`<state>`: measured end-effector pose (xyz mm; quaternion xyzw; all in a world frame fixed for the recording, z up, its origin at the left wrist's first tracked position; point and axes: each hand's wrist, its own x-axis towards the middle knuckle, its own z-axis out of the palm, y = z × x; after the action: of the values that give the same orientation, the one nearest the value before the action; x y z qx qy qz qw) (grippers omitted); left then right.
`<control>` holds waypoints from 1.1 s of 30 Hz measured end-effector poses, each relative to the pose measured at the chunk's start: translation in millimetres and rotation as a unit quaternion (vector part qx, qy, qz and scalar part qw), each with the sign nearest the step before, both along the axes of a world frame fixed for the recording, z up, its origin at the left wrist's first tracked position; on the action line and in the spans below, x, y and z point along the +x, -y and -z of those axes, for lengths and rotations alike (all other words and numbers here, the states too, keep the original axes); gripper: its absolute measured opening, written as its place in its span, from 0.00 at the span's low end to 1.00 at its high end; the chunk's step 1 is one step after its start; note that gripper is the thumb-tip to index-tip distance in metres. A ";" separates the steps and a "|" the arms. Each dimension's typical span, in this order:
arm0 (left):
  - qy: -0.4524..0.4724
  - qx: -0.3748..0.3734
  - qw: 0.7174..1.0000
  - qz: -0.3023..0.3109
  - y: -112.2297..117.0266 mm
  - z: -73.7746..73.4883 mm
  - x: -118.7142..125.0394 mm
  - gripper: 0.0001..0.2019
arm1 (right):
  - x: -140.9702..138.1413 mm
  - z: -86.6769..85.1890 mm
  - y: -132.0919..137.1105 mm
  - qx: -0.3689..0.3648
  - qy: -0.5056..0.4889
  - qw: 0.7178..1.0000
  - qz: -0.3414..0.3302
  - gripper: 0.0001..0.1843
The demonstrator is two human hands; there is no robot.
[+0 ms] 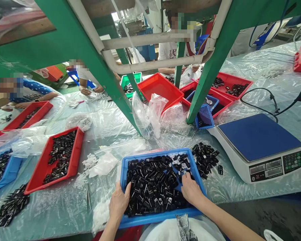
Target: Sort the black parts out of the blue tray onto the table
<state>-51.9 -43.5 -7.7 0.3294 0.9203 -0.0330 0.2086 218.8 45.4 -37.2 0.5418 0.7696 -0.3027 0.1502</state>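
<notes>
A blue tray (163,153) in front of me holds a heap of small black plastic pieces (150,187), with small white pieces (180,162) in its far right corner. My left hand (118,202) is closed on the tray's left rim, thumb on the inner side and fingers mostly hidden outside. Inside the tray at the right, my right hand (191,190) has its fingers curled down by the black and white pieces. What those fingers hold, if anything, cannot be made out. More black pieces (205,159) lie piled on the table just beyond the tray's right side.
A scale (261,137) with a blue top stands at the right. Red trays (76,157) of black pieces are at the left, and an empty-looking red tray (160,88) sits farther back. Green posts (203,73) rise from the table. Co-workers (90,78) sit across it.
</notes>
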 end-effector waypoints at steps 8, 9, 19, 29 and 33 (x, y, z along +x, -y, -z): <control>-0.001 0.007 1.000 0.001 0.5 3.0 -1.5 0.25 | 40.1 -15.6 -21.4 0.019 -0.271 0.948 0.168 0.08; 0.000 0.007 1.000 0.001 0.6 3.5 -1.9 0.25 | 48.0 -18.2 -28.6 0.040 -0.284 0.935 0.209 0.12; -0.003 0.008 1.000 0.009 2.4 5.6 -3.6 0.25 | 91.5 0.5 -55.5 0.187 -0.159 0.942 0.227 0.27; -0.012 0.006 1.000 0.016 2.7 5.2 -2.3 0.25 | 37.7 -22.7 7.0 -0.014 -0.052 0.966 -0.254 0.17; -0.015 0.001 1.000 0.014 2.9 5.3 -1.9 0.24 | 34.4 -9.1 8.2 -0.003 -0.028 0.960 -0.278 0.11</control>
<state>-53.8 -46.4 -13.0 0.3417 0.9188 -0.0399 0.1935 253.3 37.2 -28.1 0.2970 0.8928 -0.2666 0.2086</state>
